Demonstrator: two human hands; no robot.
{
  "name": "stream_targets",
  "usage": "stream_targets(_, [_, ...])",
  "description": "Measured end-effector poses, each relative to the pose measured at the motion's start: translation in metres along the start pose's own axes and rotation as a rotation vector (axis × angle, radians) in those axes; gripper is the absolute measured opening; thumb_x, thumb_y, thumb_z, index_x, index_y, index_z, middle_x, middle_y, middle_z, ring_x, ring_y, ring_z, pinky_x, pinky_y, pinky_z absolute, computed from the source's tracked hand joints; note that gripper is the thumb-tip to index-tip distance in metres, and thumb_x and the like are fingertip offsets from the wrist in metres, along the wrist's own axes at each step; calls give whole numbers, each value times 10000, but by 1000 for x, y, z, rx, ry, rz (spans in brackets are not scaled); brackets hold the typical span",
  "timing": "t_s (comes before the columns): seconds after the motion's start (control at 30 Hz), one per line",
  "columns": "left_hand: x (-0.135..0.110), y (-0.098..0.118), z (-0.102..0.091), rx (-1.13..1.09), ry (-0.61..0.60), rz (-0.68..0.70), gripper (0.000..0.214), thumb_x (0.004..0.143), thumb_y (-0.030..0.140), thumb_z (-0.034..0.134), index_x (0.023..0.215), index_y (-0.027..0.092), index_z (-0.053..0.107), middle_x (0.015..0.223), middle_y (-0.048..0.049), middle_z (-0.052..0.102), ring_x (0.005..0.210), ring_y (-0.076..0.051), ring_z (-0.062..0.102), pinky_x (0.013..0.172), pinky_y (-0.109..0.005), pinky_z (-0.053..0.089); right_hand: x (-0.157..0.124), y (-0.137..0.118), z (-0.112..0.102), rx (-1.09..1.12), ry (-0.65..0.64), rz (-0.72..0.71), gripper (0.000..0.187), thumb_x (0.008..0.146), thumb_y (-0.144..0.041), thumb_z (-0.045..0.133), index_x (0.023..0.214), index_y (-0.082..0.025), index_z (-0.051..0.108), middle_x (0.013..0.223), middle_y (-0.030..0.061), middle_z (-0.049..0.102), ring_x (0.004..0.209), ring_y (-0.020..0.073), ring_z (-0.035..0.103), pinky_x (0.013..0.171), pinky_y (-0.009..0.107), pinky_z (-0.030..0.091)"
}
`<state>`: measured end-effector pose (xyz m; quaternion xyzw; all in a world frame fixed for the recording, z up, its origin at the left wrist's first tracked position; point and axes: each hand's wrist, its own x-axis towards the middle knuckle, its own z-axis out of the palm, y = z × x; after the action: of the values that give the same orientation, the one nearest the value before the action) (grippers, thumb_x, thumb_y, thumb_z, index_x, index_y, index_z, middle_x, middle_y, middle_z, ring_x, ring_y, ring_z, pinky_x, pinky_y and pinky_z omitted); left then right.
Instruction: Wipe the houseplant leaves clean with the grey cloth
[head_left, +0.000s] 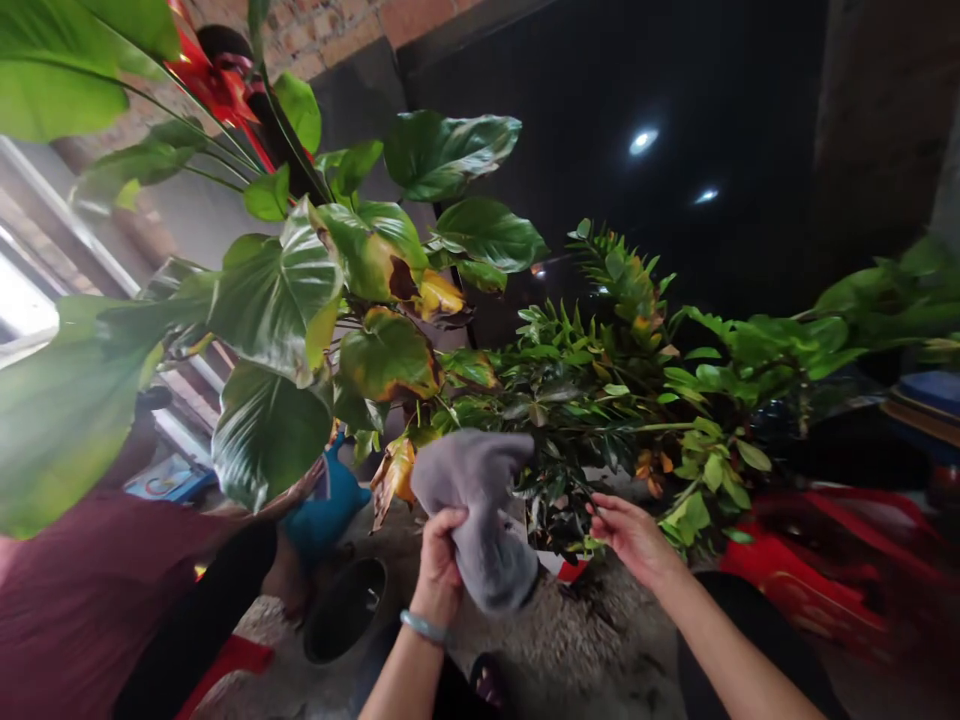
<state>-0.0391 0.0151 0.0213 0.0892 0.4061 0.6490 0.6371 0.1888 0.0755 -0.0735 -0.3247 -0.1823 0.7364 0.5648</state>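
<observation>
My left hand (439, 560) is closed around a grey cloth (476, 505), held up in front of the plants. A light bracelet sits on that wrist. My right hand (630, 530) reaches into the lower foliage of a bushy plant with narrow leaflets (600, 390), its fingers curled near small leaves and stems; what they pinch, if anything, I cannot make out. To the left stands a plant with large glossy heart-shaped leaves (277, 290), some with yellow and brown patches (420, 290).
A dark empty pot (345, 605) sits on the gritty floor (570, 650) below the cloth. A teal object (330, 505) lies behind it. Red plastic items (832, 570) are at the right. A person in a maroon top (82, 590) is at the left.
</observation>
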Motion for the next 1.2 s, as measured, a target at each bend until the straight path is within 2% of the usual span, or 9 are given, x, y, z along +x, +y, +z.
stream_targets(0.1, [5,29,35,-11,99,245,194,463,32,562,588,161,634,459,9,654,372,-141,571,570,-276,551,3,3,-3,9,-31,-11,296,406,-104,888,661,-167,750,636,41,746,482,129,639,508,249,566])
stream_targets(0.17, [6,27,39,41,148,262,212,481,1,576,602,170,618,464,15,650,380,-129,572,503,-232,514,4,4,-4,8,-51,-12,291,427,-98,880,682,-159,753,648,51,748,492,134,643,516,254,569])
stream_targets(0.33, [-1,-30,-6,205,195,-72,161,584,45,661,598,188,587,436,-5,624,370,-154,566,443,-267,503,1,2,-4,-16,-23,-3,296,419,-86,869,684,-161,760,660,54,753,502,135,642,517,249,562])
stream_targets(0.43, [-9,-39,-17,184,207,-146,115,612,90,686,610,174,607,441,-13,625,397,-179,595,465,-292,528,1,1,-5,-37,-24,-6,284,431,-96,870,685,-156,759,664,60,751,500,137,640,524,256,561])
stream_targets(0.7, [2,30,54,-56,123,355,120,731,91,656,833,149,675,600,26,708,484,-107,627,559,-199,543,1,3,-2,-34,-26,-8,290,411,-121,887,667,-152,752,648,61,747,490,129,632,521,262,559])
stream_targets(0.77, [6,16,46,20,149,284,135,731,95,669,856,146,675,590,27,703,468,-108,620,580,-212,552,0,2,0,-37,-5,0,295,394,-110,881,655,-161,753,632,49,744,485,127,631,511,253,558])
stream_targets(0.93, [-5,-64,-19,187,142,-85,174,623,205,792,738,115,697,586,-38,710,494,-165,643,578,-267,550,-4,-4,2,-64,4,19,287,411,-73,858,656,-178,751,623,28,742,496,134,643,513,252,565])
stream_targets(1.0, [-12,-75,-29,196,112,-127,187,555,196,814,679,112,703,584,-53,709,522,-178,650,583,-265,540,-5,-5,1,-64,1,30,289,408,-78,863,658,-172,753,632,36,745,499,138,647,525,257,569])
stream_targets(1.2, [0,2,19,39,20,269,129,591,181,772,620,193,646,515,48,658,454,-117,599,508,-208,504,-1,-1,-2,-38,-38,-6,299,410,-124,890,675,-153,755,658,62,751,489,132,641,527,257,564])
